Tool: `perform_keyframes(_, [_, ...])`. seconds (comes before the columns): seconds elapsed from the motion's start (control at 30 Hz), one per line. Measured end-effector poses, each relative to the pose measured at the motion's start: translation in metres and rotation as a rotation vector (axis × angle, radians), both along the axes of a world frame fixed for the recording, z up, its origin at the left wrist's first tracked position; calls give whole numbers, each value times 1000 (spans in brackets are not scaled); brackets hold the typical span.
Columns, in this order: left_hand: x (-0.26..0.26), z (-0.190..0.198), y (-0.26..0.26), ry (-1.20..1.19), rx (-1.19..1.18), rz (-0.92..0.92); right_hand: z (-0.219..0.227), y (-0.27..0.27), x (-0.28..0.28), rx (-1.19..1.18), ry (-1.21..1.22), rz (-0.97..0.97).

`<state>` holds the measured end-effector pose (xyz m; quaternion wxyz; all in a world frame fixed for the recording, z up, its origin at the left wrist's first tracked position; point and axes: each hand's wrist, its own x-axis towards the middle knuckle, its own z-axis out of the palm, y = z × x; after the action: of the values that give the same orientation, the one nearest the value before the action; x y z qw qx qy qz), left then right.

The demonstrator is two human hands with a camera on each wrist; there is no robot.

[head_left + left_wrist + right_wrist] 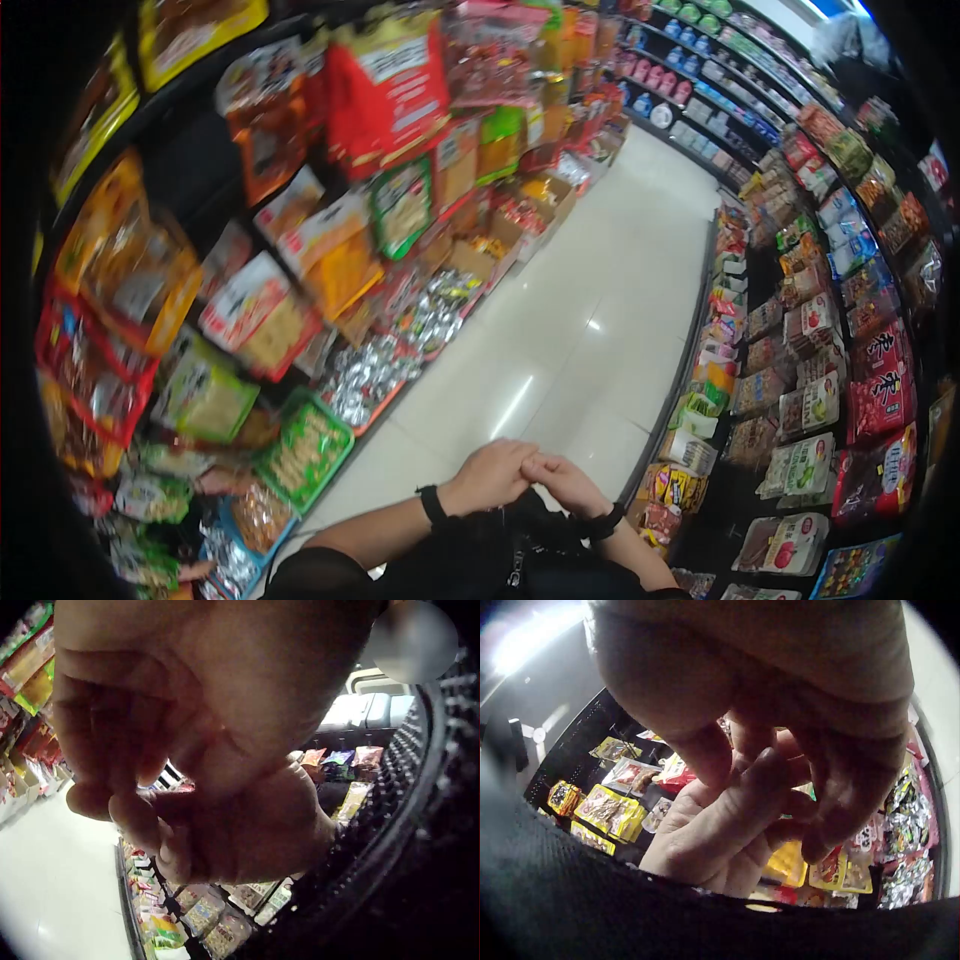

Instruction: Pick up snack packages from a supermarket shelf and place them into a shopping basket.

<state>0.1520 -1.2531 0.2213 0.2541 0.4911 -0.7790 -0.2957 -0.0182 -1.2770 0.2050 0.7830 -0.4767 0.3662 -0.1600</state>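
Note:
In front of the dark clothing at the bottom of the head view, the left hand (492, 477) and the right hand (572, 485) meet at their fingertips. A black band circles each wrist. The left wrist view has the left hand (202, 690) large above the right hand (247, 825), their loosely bent fingers touching. In the right wrist view the right hand (780, 690) arches over the fingers of the left hand (720, 832). No item shows in either hand; some fingertips hide behind others.
A pale tiled floor (560, 300) runs between two shelf rows. Hanging snack packets (390, 85) and a green tray (305, 450) line the left. More packets (800, 465) fill the right shelves. Bottles (660, 78) stand on shelves at the far end.

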Motion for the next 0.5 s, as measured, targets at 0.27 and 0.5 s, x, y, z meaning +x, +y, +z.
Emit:
perform_keyframes(0.27, [-63,0,-159,28,20,-52,0,-158,-71,-270,-31,187])
perform_keyframes(0.5, [-113,20,-274,71,41,-43,11,-289,-129,-371,9,328])
